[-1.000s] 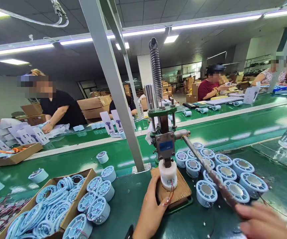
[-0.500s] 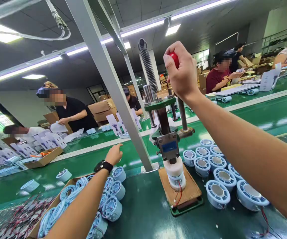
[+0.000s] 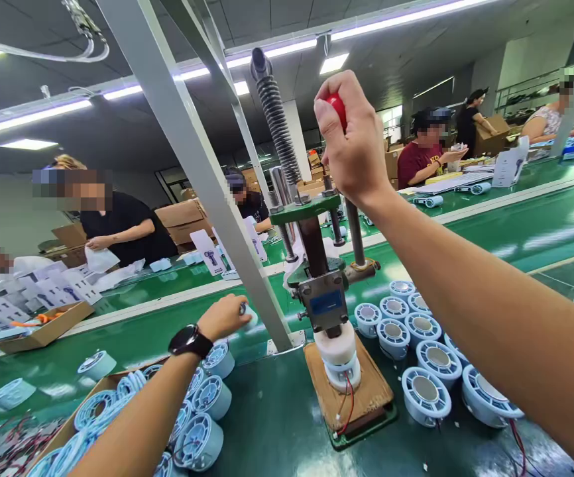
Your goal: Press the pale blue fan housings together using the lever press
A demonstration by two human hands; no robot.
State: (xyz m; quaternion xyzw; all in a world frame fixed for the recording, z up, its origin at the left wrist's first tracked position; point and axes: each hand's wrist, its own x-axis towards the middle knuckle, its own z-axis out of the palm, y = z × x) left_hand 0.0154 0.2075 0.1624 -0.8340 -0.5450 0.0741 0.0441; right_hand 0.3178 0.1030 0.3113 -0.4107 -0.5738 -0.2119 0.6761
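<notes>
My right hand is wrapped round the red ball knob of the lever on a hand press. Under the ram, the white press head sits on a light blue round housing, whose red and black wires lie over the wooden base. My left hand, with a black watch on its wrist, is closed on a light blue part beside the grey post. Most of that part is hidden by the fingers.
Blue housings with metal discs stand right of the press; more housings and a box of blue rings are at the left. A grey post rises beside the press. People work across the green belt.
The view has shifted, moving the press left in the picture. My left hand has closed on a blue part near the post. My right hand stays on the knob.
</notes>
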